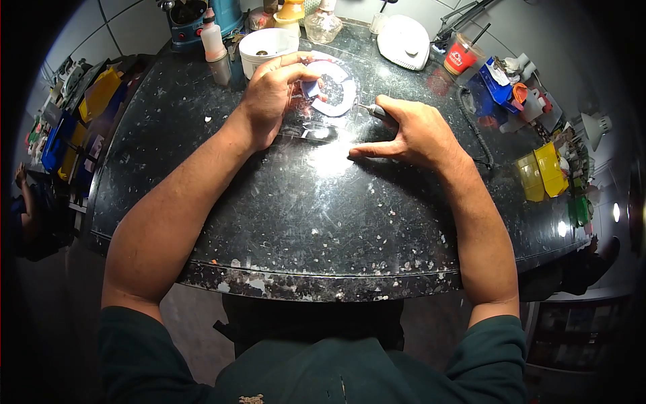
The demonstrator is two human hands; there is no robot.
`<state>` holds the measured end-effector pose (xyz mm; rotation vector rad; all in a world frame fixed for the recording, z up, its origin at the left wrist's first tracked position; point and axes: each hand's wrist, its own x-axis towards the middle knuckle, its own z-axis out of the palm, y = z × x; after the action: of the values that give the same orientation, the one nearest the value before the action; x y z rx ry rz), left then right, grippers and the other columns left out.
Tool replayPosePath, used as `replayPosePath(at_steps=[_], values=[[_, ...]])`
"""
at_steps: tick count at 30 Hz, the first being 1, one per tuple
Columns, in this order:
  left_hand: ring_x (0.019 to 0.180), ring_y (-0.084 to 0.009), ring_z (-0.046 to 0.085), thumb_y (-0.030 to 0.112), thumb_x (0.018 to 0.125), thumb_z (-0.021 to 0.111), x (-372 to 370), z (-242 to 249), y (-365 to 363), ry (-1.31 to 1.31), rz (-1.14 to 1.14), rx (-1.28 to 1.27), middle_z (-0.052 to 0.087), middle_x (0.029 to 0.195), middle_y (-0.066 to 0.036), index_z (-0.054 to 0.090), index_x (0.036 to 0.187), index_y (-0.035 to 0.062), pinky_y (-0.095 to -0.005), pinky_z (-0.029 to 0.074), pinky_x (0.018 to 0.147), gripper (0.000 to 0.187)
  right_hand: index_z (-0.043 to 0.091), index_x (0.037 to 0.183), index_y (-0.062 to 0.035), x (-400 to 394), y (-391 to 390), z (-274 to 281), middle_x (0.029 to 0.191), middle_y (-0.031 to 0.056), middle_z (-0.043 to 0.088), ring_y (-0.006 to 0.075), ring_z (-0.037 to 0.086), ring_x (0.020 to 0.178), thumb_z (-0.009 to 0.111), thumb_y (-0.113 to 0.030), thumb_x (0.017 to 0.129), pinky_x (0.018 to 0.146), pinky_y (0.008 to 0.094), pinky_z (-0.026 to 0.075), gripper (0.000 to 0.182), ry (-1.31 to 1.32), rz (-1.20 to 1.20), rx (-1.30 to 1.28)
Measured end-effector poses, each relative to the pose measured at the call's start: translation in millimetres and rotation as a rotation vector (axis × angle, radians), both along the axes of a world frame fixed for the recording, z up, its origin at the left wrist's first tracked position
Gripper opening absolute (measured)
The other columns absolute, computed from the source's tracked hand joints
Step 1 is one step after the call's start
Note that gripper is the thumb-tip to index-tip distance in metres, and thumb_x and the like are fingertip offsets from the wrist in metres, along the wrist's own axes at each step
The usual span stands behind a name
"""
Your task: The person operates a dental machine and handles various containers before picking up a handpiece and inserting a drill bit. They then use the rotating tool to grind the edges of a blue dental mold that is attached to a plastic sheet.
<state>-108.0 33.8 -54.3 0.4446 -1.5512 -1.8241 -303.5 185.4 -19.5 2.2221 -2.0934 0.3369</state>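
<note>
My left hand [269, 94] is over the back middle of the bench, fingers and thumb closed on the left side of a clear piece with a broken white ring-shaped band [344, 97]. A small bluish patch [310, 89] shows by the fingertips. My right hand [417, 131] grips a slim metal rotary handpiece [378, 112], its thin tip pointing left, right at the band's right edge. The right thumb stretches away to the left, low over the bench. Below the band, a shiny strip [317, 133] shows on the dark surface.
A white tub [268, 46], a squeeze bottle [212, 37] and a glass flask [323, 25] stand at the back. To the right are a white domed device [404, 42], a red cup with straw [461, 55], a coiled cord [479, 128] and yellow bins [542, 172]. Another person [30, 209] is far left.
</note>
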Motion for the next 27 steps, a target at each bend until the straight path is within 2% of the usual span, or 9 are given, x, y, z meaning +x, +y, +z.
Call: replayPosePath(at_steps=[5,7,10,14,20,22,24,26,27], values=[[0.083,-0.0153,0.068,0.014,0.094,0.053,0.3,3.3,1.9,0.023,0.036,0.065,0.067,0.100,-0.009,0.050,0.131,-0.0015,-0.0239,0.052,0.063,0.040,0.059,0.095,-0.0071,-1.6,-1.7,-5.7,0.084,0.0143,0.068,0.0352,0.068,0.080,0.077,-0.066,0.068,0.070,0.0432,0.054,0.067,-0.017,-0.002,-0.086],[0.083,-0.0154,0.068,0.014,0.094,0.053,-0.2,7.9,7.4,0.057,0.058,0.078,0.066,0.099,-0.009,0.050,0.131,-0.0014,-0.0245,0.051,0.064,0.040,0.057,0.095,-0.0044,-2.9,-3.6,-10.4,0.070,0.0116,0.057,0.0267,0.060,0.062,0.083,-0.056,0.070,0.059,0.0369,0.049,0.063,-0.056,0.060,-0.232],[0.085,-0.0158,0.068,0.013,0.095,0.053,-2.9,6.3,13.0,0.111,0.079,0.068,0.066,0.100,-0.009,0.050,0.130,-0.0013,-0.0255,0.051,0.067,0.038,0.056,0.093,-0.0050,-0.9,-5.8,-16.2,0.068,0.0104,0.057,0.0247,0.058,0.059,0.083,-0.054,0.071,0.058,0.0362,0.049,0.060,-0.038,0.046,-0.299],[0.089,-0.0166,0.067,0.014,0.097,0.051,-5.4,1.5,13.1,0.122,0.086,-0.034,0.065,0.102,-0.010,0.051,0.129,-0.0016,-0.0267,0.052,0.073,0.036,0.056,0.090,-0.0052,-0.5,-7.4,-17.8,0.067,0.0096,0.056,0.0240,0.057,0.058,0.082,-0.053,0.073,0.056,0.0359,0.048,0.057,-0.038,-0.017,-0.257],[0.091,-0.0167,0.067,0.014,0.097,0.051,-5.0,0.8,10.6,0.155,0.067,-0.092,0.065,0.104,-0.011,0.050,0.131,-0.0026,-0.0264,0.052,0.074,0.038,0.056,0.087,-0.0052,-1.0,-6.8,-15.4,0.065,0.0091,0.056,0.0240,0.057,0.057,0.081,-0.051,0.076,0.055,0.0364,0.048,0.053,-0.033,-0.023,-0.252],[0.090,-0.0163,0.067,0.015,0.098,0.051,-3.2,0.9,9.5,0.134,0.061,-0.122,0.065,0.104,-0.011,0.049,0.131,-0.0032,-0.0260,0.052,0.073,0.038,0.062,0.096,-0.0079,1.9,-5.2,-10.9,0.083,0.0151,0.068,0.0366,0.068,0.079,0.075,-0.057,0.076,0.068,0.0437,0.055,0.055,-0.029,-0.085,-0.134],[0.089,-0.0159,0.068,0.015,0.098,0.051,-3.7,2.8,10.5,0.115,0.055,-0.153,0.065,0.105,-0.012,0.049,0.131,-0.0038,-0.0256,0.052,0.072,0.038,0.062,0.096,-0.0080,2.7,-4.6,-10.2,0.082,0.0150,0.068,0.0365,0.068,0.079,0.076,-0.058,0.075,0.068,0.0437,0.055,0.055,-0.029,-0.086,-0.130],[0.081,-0.0123,0.066,0.017,0.093,0.051,-5.2,4.1,14.3,0.131,0.118,-0.161,0.066,0.093,-0.009,0.060,0.121,-0.0033,-0.0235,0.051,0.067,0.035,0.061,0.096,-0.0080,3.2,-5.1,-9.8,0.082,0.0149,0.068,0.0364,0.068,0.079,0.076,-0.058,0.075,0.068,0.0437,0.055,0.056,-0.032,-0.085,-0.124],[0.081,-0.0123,0.066,0.017,0.093,0.051,-5.2,3.7,14.0,0.131,0.119,-0.160,0.066,0.093,-0.009,0.060,0.121,-0.0033,-0.0235,0.051,0.067,0.035,0.061,0.096,-0.0080,2.8,-5.4,-9.4,0.082,0.0148,0.068,0.0363,0.068,0.079,0.076,-0.058,0.075,0.068,0.0436,0.055,0.056,-0.032,-0.094,-0.110]])
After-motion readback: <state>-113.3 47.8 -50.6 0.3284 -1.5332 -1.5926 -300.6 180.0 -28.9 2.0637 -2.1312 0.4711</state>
